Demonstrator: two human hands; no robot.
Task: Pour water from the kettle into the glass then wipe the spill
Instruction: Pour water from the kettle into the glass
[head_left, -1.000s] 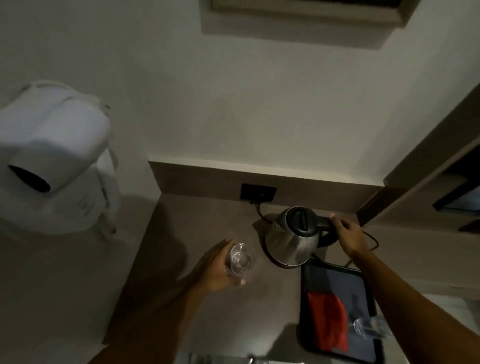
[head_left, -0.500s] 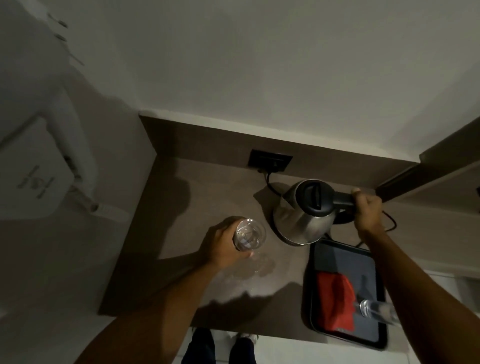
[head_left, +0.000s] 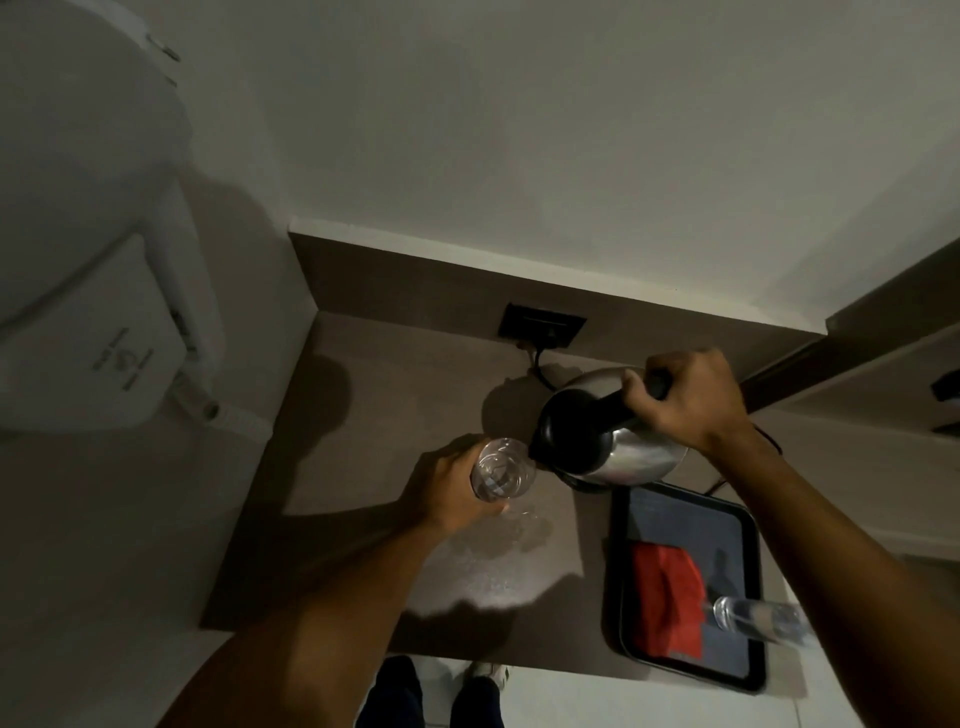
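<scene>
Kettle (head_left: 618, 441) count is one: it is of shiny steel with a black lid and a black handle, and it is tilted with the spout just over the rim of the glass (head_left: 503, 470). The right hand (head_left: 685, 397) is closed firmly around the handle. The glass is also one, clear, and the left hand (head_left: 452, 488) wraps its fingers around the side of it, just left of the kettle. I cannot tell how much water is inside the glass. A wet patch (head_left: 519, 530) shows on the counter (head_left: 374, 415) just below the left hand.

One dark tray (head_left: 748, 525) lies under the right forearm, close to the kettle. In it there is one red cloth (head_left: 667, 597), folded, and one clear bottle (head_left: 753, 618) lying on its side, touching the right edge of the cloth.

The counter is brown and matte, set in a corner of pale walls. One black wall socket (head_left: 540, 328) sits beyond the kettle, with a cord plugged in. Far left of the left hand a white appliance (head_left: 78, 338) hangs on the wall. Below the counter edge, two feet (head_left: 441, 691) stand on a pale floor.
</scene>
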